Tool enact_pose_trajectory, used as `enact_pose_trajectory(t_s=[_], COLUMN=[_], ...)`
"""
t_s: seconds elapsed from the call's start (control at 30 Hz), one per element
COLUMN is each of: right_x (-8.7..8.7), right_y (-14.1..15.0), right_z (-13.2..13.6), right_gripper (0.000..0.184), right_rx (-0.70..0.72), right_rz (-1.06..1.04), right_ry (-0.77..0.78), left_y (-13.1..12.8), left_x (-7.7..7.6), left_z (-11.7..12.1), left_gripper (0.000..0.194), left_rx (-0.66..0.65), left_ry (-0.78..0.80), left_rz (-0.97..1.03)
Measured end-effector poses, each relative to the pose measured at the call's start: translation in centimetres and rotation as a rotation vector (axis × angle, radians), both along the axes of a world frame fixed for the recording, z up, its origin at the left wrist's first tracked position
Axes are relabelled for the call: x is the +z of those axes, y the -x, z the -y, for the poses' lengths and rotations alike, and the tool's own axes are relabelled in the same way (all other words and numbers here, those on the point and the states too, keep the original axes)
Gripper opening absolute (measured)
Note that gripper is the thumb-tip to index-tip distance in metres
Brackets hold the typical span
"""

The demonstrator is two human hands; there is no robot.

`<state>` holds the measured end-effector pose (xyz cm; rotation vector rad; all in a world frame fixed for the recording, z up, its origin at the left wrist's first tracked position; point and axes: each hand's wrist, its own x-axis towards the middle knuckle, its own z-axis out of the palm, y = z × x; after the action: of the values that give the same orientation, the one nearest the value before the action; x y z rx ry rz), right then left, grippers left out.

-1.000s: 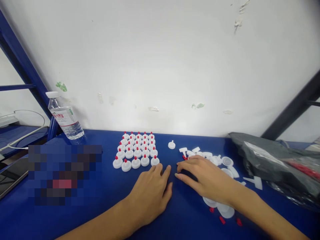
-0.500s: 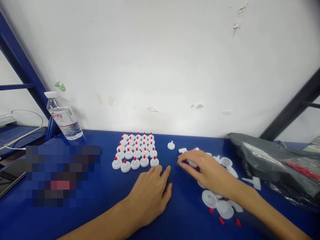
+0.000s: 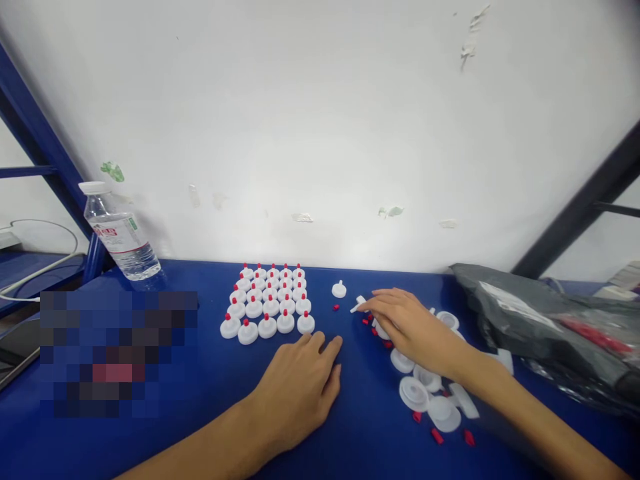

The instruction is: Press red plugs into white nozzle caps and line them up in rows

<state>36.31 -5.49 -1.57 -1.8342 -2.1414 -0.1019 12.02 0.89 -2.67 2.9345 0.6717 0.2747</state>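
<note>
Since the earlier frame, we saw that the right hand (image 3: 361, 309) had shifted toward the back edge of the blue tabletop (image 3: 200, 373), and a small red cap (image 3: 336, 307) had come into view before the lone white lid (image 3: 339, 290). We observed the right hand's fingertips at a white nozzle piece (image 3: 359, 303); we could not tell whether they gripped it. Our left hand (image 3: 297, 383) lay palm down, relaxed and released, near the red-tipped lids (image 3: 267, 326), which stood upright in five rows of five left of centre. We noted loose white parts (image 3: 414, 393) and red pieces (image 3: 437, 436) right of centre, a dark plastic bag (image 3: 525, 313) toward the right edge, and a water bottle (image 3: 123, 237) near the back-left corner.
</note>
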Motion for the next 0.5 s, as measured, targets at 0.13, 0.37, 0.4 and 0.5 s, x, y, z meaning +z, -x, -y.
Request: enact_pose_trajectory(t_s=[0.13,0.37,0.4,0.5], right_x=[0.1,1.8,2.1,2.4], right_y=[0.5,1.1,1.2,1.1], right_z=[0.1,0.4,0.4,0.4], right_gripper=[0.037,0.028,0.025,0.011], right_rx=[0.025,-0.016,-0.033,-0.068], right_rz=[-0.034,-0.063,-0.058,-0.037], right_ry=[-0.006,-0.157,-0.175,-0.218], left_y=[-0.2,-0.3,-0.4,-1.6], left_x=[0.1,0.4,0.7,2.2], left_z=[-0.1,0.6,0.7,0.7], left_gripper=[0.038,0.027,0.028,0.028], left_rx=[-0.004,-0.040,-0.047,0.004], left_ry=[0.012,-0.048,-0.082,-0.203], left_rz=[0.011,0.005,0.004,0.032])
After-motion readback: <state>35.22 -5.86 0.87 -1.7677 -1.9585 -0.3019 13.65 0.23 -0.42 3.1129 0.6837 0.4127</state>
